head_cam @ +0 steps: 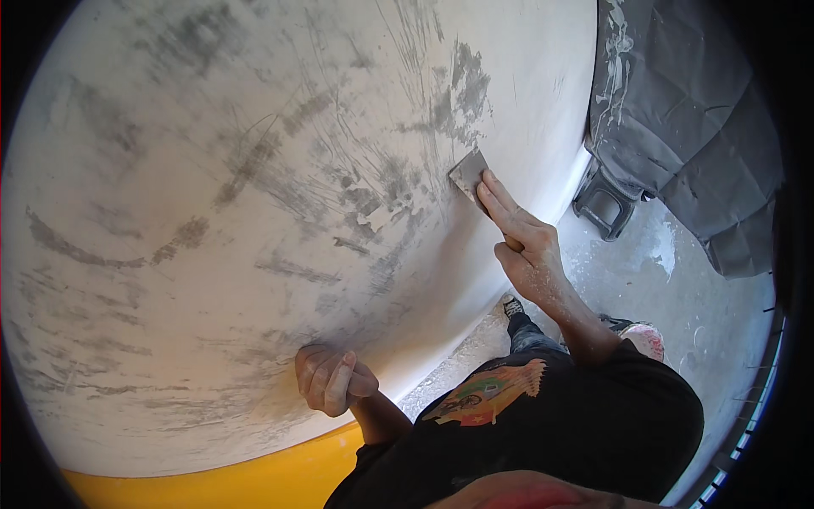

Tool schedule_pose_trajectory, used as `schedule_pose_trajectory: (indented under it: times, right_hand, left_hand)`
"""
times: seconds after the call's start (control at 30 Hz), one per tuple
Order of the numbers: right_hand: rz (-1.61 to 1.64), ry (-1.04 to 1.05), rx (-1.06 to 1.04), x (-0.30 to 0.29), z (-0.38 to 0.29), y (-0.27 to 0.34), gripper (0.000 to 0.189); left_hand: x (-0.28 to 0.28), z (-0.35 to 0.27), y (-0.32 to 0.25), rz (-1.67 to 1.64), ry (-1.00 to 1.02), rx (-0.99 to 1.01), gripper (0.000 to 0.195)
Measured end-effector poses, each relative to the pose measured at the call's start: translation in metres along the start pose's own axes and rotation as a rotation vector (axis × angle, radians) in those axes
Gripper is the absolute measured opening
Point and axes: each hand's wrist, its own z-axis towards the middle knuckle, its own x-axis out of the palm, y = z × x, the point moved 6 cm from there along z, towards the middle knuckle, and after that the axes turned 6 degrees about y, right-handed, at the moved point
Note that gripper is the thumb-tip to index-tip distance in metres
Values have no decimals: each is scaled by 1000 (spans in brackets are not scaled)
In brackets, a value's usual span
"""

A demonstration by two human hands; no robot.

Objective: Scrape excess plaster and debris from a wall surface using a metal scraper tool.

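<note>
A large curved panel, whitish with grey patches and scratches, fills the left and middle of the view. My right hand holds a flat grey rectangular scraper or spreader blade, with fingers laid along it and its far edge at the panel beside a dark patch. Lower down, my left hand is curled near the panel's lower part; nothing shows in it, and whether it touches the surface is unclear. Pale dust covers both hands.
A yellow surface borders the panel below. At the upper right, a creased dark sheet hangs beside a grey plastic stool or step. A round container with red smears stands on the dusty floor behind my arm.
</note>
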Motion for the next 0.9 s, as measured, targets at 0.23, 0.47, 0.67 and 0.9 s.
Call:
schedule_pose_trajectory:
  times: [0.23,0.47,0.67,0.9]
  right_hand:
    - [-1,-4,47,0,6,18,86]
    - [-35,-41,23,6,12,30,90]
    - [-85,6,-5,10,0,20,91]
    - [-34,-10,45,4,-4,37,90]
  left_hand:
    - [-13,-5,3,-9,-18,22,21]
    - [-26,-5,6,-16,-12,-5,20]
    - [-28,0,10,-44,-34,-19,20]
    - [-34,-5,6,-48,-39,-22,20]
